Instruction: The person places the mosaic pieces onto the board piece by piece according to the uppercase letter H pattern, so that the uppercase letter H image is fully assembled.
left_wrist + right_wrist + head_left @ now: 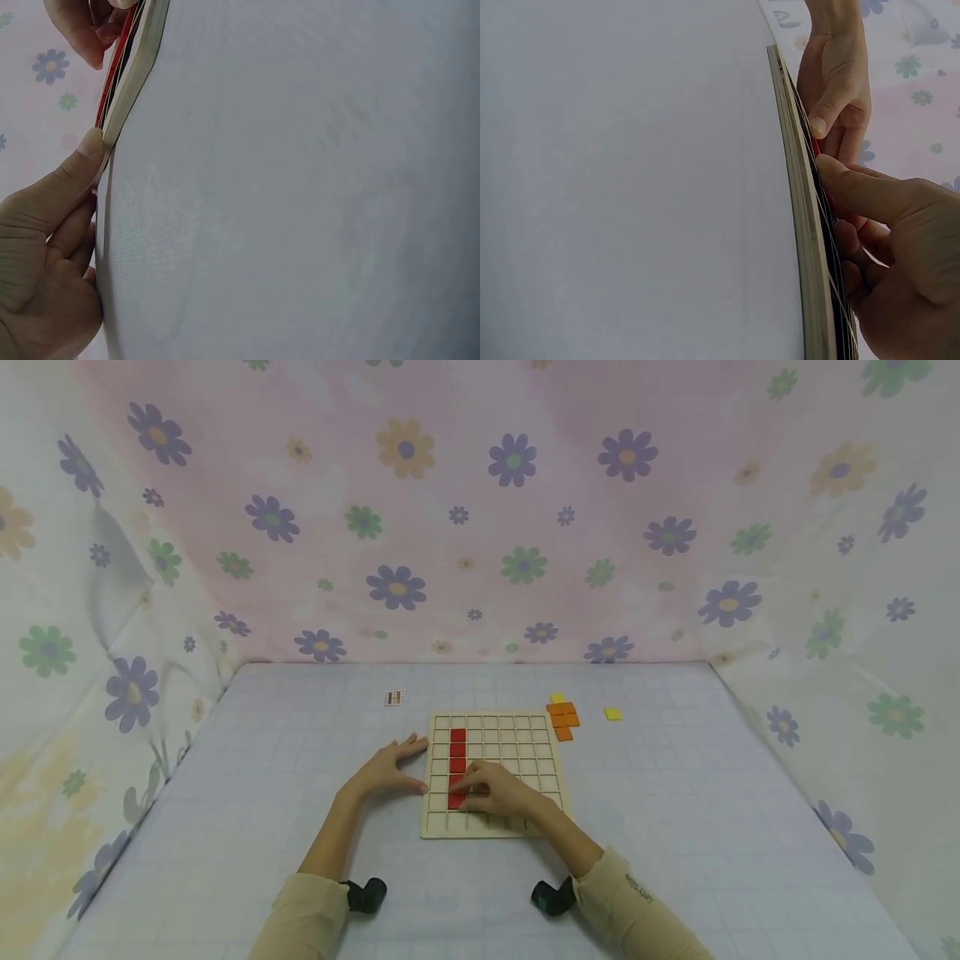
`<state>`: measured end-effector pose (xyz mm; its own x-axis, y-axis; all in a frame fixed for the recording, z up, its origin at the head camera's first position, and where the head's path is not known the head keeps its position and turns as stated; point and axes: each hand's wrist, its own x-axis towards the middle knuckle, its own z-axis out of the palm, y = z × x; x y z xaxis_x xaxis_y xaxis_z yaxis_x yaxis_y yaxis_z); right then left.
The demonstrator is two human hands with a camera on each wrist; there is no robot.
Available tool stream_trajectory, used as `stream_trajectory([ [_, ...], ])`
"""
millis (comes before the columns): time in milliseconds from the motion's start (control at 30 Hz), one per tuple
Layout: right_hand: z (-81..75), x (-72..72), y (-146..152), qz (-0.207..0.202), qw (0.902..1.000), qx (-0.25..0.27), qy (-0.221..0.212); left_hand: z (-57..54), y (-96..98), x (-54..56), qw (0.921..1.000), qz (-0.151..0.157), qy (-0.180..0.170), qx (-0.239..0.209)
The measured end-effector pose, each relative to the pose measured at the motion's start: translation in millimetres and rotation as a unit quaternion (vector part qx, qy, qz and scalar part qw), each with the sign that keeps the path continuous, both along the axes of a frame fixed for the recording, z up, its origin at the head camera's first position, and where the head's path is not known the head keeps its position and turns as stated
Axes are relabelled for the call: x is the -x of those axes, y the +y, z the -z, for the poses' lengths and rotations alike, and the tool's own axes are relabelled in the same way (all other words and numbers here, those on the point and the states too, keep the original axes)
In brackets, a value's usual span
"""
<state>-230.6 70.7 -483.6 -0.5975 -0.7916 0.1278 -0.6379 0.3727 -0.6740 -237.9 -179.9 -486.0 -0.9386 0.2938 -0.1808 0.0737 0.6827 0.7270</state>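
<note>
A wooden grid board (517,752) lies on the table, with a column of several red square tiles (458,750) set in its second column from the left. My right hand (501,789) is over the lower part of that column, thumb and forefinger pinching a red tile near its lower end. The other right fingers are curled and partly hide the board. Beside the board's left edge, my left hand (384,772) has its fingers spread, with thumb and fingertips at the rim. The left wrist view shows the left thumb against the wooden edge (133,82).
Several orange tiles (564,720) lie against the board's upper right edge, with a yellow tile (557,698) just above them. Another yellow tile (613,714) lies farther right. A small printed card (394,697) is beyond the board's upper left. Flowered cloth (465,527) surrounds the table.
</note>
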Motion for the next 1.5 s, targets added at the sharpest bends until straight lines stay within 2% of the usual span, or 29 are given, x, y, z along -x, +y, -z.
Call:
stream_trajectory([
  [100, 2.4, 0.9, 5.6, 0.01, 0.9993, 0.022, -0.028, -0.2, -0.2, -1.1, 1.0, 0.001, 0.002, 0.0],
  [233, 0.4, 5.6, 22.1, 0.049, 0.9964, 0.044, -0.053, -0.2, 0.6, -2.1, 1.0, 0.002, 0.002, 0.001],
  [367, -4.8, 17.2, 48.2, 0.1, 0.9919, 0.075, -0.022, -0.1, 1.6, -2.0, 1.0, -0.001, 0.002, -0.001],
  [467, -18.7, 22.3, 68.8, 0.15, 0.9843, 0.093, -0.011, -0.4, 1.4, -1.4, 1.0, -0.002, 0.002, -0.002],
  [600, -22.0, 35.6, 99.5, 0.231, 0.9674, 0.103, 0.011, -0.4, -0.4, -0.8, 1.0, -0.002, 0.003, -0.006],
  [667, -10.8, 47.6, 116.6, 0.27, 0.9564, 0.106, 0.03, -0.3, -1.2, -0.6, 1.0, -0.001, 0.005, -0.008],
  [733, -7.6, 53.3, 130.5, 0.31, 0.9439, 0.106, 0.04, -0.3, -1.4, -0.7, 1.0, 0.0, 0.007, -0.007],
  [967, 1.7, 70.4, 165.5, 0.428, 0.8974, 0.106, 0.018, -0.5, -1.4, -1.5, 1.0, 0.0, 0.007, -0.007],
  [1067, 3.4, 74.4, 172.6, 0.457, 0.8839, 0.097, 0.005, -0.7, -1.8, -2.2, 0.9999, 0.0, 0.006, -0.009],
  [1267, 8.2, 77.9, 178.6, 0.494, 0.8679, 0.047, -0.009, -0.6, -1.3, -2.5, 1.0, 0.0, 0.006, -0.006],
  [1500, 12.9, 81.4, 178.0, 0.532, 0.8461, -0.001, 0.027, -1.0, 1.3, -2.8, 0.9999, -0.004, 0.0, -0.015],
])
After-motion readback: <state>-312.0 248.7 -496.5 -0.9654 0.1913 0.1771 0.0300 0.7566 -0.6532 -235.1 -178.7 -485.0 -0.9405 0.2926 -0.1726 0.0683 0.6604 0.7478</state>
